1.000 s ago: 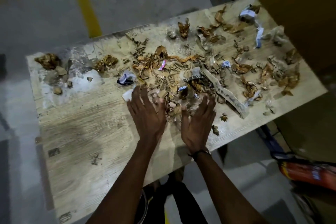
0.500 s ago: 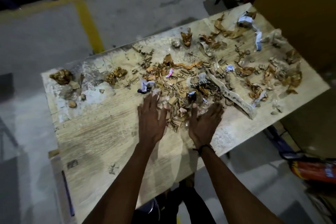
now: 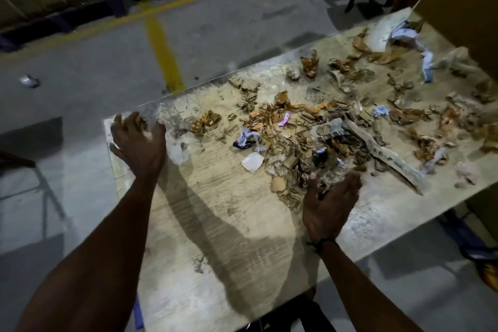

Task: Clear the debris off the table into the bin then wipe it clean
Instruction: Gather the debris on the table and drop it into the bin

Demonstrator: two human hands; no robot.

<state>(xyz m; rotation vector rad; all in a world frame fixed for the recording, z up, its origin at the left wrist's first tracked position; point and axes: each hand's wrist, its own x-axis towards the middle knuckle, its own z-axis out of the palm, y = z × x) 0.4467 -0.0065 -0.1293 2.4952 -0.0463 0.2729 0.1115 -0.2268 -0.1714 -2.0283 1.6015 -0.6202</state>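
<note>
Both hands on the littered desk (image 3: pixel 215 218)

My left hand (image 3: pixel 138 143) spreads its fingers, perhaps over scraps; my right hand (image 3: pixel 327 206), fingers together, edges the shredded cardboard debris (image 3: pixel 296 148).

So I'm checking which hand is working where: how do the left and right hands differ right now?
The left hand is stretched to the far left corner of the pale wooden table, fingers spread and curled over a brownish clump; the right hand sits near the front edge, cupped against the central pile of torn brown cardboard scraps. Only the right wrist wears a dark band. Both are bare, with nothing clearly gripped.
</note>
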